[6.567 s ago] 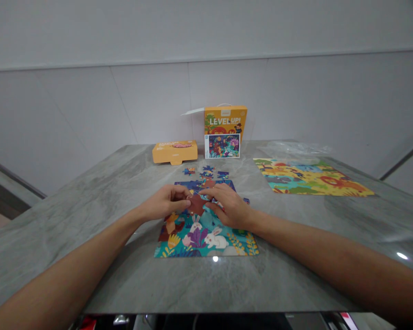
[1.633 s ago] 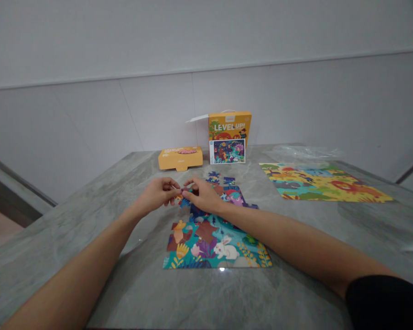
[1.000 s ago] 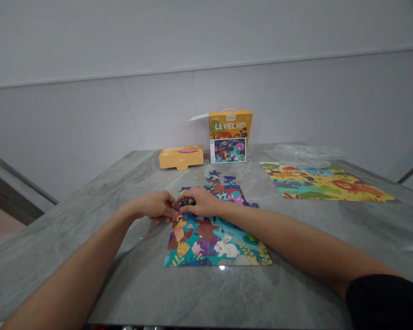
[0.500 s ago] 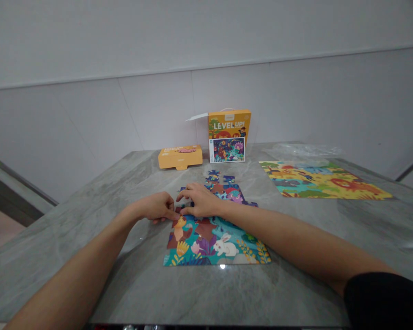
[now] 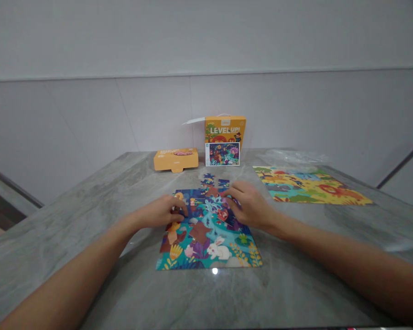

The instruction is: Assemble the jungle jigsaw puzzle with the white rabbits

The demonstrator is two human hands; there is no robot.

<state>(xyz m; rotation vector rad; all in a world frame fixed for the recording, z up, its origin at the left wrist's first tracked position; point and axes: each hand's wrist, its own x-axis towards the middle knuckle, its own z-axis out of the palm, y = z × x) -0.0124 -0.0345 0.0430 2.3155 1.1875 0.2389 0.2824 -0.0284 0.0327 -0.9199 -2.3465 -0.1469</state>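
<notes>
A partly assembled jigsaw puzzle (image 5: 209, 233) lies flat on the table, with a white rabbit, a fox and plants along its near part. My left hand (image 5: 167, 211) rests at its left edge, fingers bent and apart, fingertips touching the surface. Over the upper right part curves my right hand (image 5: 246, 202), its fingers apart and tips on the pieces. I see no loose piece in either hand, though the right palm hides some of the puzzle's right side. Just beyond the far edge are a few joined puzzle pieces (image 5: 208, 178) and another small puzzle section (image 5: 223, 183).
A yellow box (image 5: 176, 161) and an upright LEVEL UP! box (image 5: 225, 128) stand at the back. A picture card (image 5: 223, 154) leans on the upright box. Right of them lie a yellow animal puzzle (image 5: 309, 185) and clear plastic wrap (image 5: 296, 157). The grey marble table (image 5: 124, 284) meets the wall.
My right hand has moved from the puzzle's left side to its upper right. The left hand has shifted slightly up, its fingers spreading. The view has tilted a little.
</notes>
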